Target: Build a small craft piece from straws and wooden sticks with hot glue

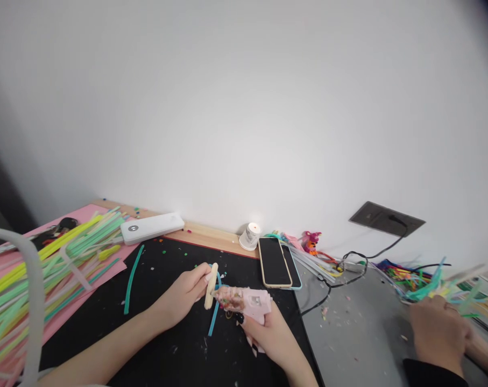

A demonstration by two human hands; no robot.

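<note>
My left hand (pixel 181 298) pinches a short pale yellow strip (pixel 211 287), held tilted above the black mat (pixel 158 349). My right hand (pixel 266 330) is wrapped around a pink hot glue gun (pixel 257 302) with a lumpy, decorated front. The gun's tip points left and is close to or touching the pale strip; which of the two I cannot tell. A blue strip (pixel 213 321) shows just behind and below the pale one. Left of my hands, a teal strip (pixel 133 279) lies on the mat.
Many coloured strips (pixel 80 247) cover pink paper at left, beside a white oblong device (pixel 153 228). Behind my hands stand an upturned paper cup (pixel 250 236) and two phones (pixel 274 263). A black cable (pixel 328 293) runs rightward. Another person's hand (pixel 437 333) works among strips.
</note>
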